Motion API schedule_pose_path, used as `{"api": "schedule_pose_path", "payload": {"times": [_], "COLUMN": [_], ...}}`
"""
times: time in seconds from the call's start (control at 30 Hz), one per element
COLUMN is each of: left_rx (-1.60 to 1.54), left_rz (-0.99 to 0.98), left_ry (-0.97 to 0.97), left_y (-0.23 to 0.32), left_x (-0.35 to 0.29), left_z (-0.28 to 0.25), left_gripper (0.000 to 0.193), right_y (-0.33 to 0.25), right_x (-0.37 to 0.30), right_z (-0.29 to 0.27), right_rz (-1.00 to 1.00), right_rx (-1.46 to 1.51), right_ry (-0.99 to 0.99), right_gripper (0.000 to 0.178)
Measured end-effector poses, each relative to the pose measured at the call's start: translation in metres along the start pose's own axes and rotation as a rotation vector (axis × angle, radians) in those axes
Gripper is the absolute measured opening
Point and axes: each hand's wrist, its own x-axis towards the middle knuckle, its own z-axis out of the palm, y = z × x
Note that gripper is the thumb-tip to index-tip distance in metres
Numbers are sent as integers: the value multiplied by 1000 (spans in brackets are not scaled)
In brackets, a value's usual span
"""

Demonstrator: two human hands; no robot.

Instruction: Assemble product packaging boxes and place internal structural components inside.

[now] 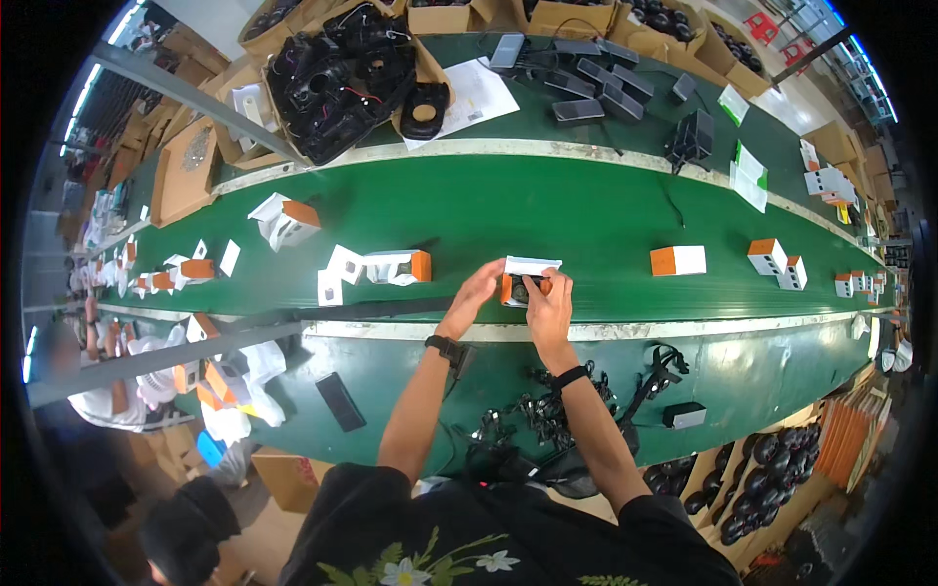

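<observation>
A small open carton [512,298], orange and white with its white flap raised, stands on the green belt in front of me. Inside it shows a dark object whose kind I cannot make out. My right hand [550,308] is closed at the carton's right side, its fingers reaching into the opening onto the dark object. Along the left side lies my left hand [476,293], its fingers stretched out and their tips at the carton's edge. Left of the hands, another orange-and-white carton [421,266] lies with its white flaps spread. A closed carton [678,261] sits to the right.
More cartons [767,257] stand along the belt [586,210]. On the near bench are tangled black cables [547,415], a dark flat box [340,401] and a grey-black box [684,415]. Dark devices [601,83] and a box of black parts [342,78] occupy the far bench. A metal bar [195,359] crosses at left.
</observation>
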Motion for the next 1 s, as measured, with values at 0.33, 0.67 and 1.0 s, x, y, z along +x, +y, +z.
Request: {"api": "schedule_pose_path", "payload": {"times": [0.33,0.67,1.0], "left_rx": [560,1386,1675], "left_rz": [405,832,750], "left_ry": [130,-138,-210], "left_y": [1,12,-4], "left_x": [10,-7,-22], "left_z": [57,44,31], "left_gripper": [61,42,54], "right_y": [23,38,28], "right_x": [-37,-53,-39], "right_z": [-34,-59,-77], "right_rz": [-184,224,-164], "right_rx": [-108,542,-23], "right_ry": [-93,-52,-177], "right_gripper": [52,41,57]}}
